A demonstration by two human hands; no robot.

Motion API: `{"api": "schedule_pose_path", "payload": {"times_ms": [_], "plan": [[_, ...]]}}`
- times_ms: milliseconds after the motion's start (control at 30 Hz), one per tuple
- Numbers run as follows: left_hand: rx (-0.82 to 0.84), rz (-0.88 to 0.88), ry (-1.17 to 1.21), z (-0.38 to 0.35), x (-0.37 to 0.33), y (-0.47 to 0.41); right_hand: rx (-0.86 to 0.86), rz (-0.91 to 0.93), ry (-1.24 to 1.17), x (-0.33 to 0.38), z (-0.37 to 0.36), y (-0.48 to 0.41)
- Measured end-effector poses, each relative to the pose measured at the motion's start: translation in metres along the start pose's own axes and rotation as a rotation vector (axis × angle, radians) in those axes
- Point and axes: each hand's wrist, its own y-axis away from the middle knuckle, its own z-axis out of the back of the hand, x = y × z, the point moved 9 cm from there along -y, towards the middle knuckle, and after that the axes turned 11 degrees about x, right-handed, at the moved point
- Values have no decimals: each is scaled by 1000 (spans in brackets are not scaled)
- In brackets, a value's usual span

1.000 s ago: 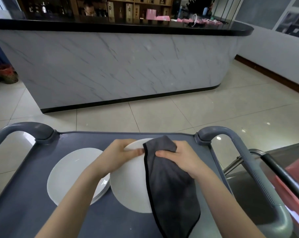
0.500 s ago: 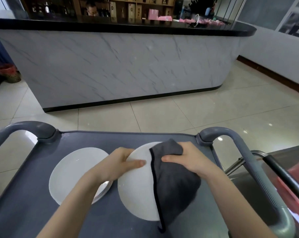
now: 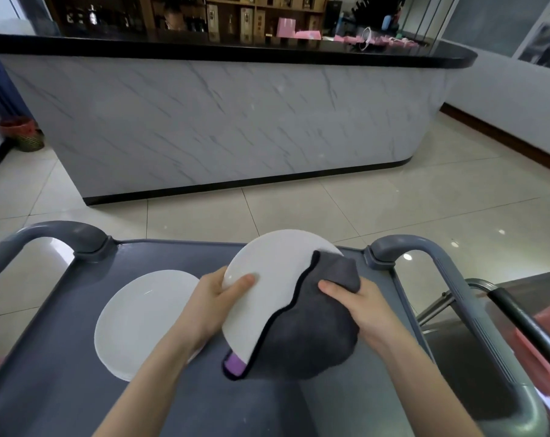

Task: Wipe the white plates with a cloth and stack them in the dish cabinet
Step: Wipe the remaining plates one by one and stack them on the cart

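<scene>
I hold a white plate (image 3: 267,279) tilted up above the grey cart top (image 3: 62,357). My left hand (image 3: 215,301) grips its left rim, thumb on the face. My right hand (image 3: 359,305) grips a dark grey cloth (image 3: 314,335) that wraps the plate's right and lower side; a purple underside shows at the cloth's bottom corner. To the left a stack of white plates (image 3: 141,320) lies flat on the cart, partly behind my left forearm.
The cart has grey looped handles at the far left (image 3: 46,234) and the right (image 3: 441,263). A marble-fronted counter (image 3: 220,121) with a black top stands ahead across tiled floor. A red bin (image 3: 18,130) is at far left; a black-handled metal frame (image 3: 519,313) at right.
The plate was lifted off the cart and tilted up towards me. My left hand moved from pressing on top to gripping the rim, and the cloth now wraps under the plate's right side.
</scene>
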Motion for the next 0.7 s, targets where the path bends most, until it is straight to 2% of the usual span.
{"api": "schedule_pose_path", "payload": {"times_ms": [100, 200, 267, 333, 433, 500, 600, 700], "plan": [[212, 7, -240, -5, -24, -10, 190, 60, 271, 28, -18, -4], [309, 17, -472, -13, -36, -18, 296, 122, 435, 39, -40, -5], [286, -10, -397, -12, -36, -17, 241, 153, 370, 40, -37, -4], [222, -48, -203, -7, -32, -7, 113, 171, 197, 36, -22, -2], [100, -29, 57, -6, -8, 10, -80, 90, -166, 6, 1, 1], [51, 18, 73, -12, 7, 15, -100, 28, -281, -12, 4, 4], [99, 58, 55, -15, 13, 14, -47, 6, -155, -14, 7, 5], [284, 77, -58, -15, -2, 9, 88, 44, 162, 8, 4, 1]]}}
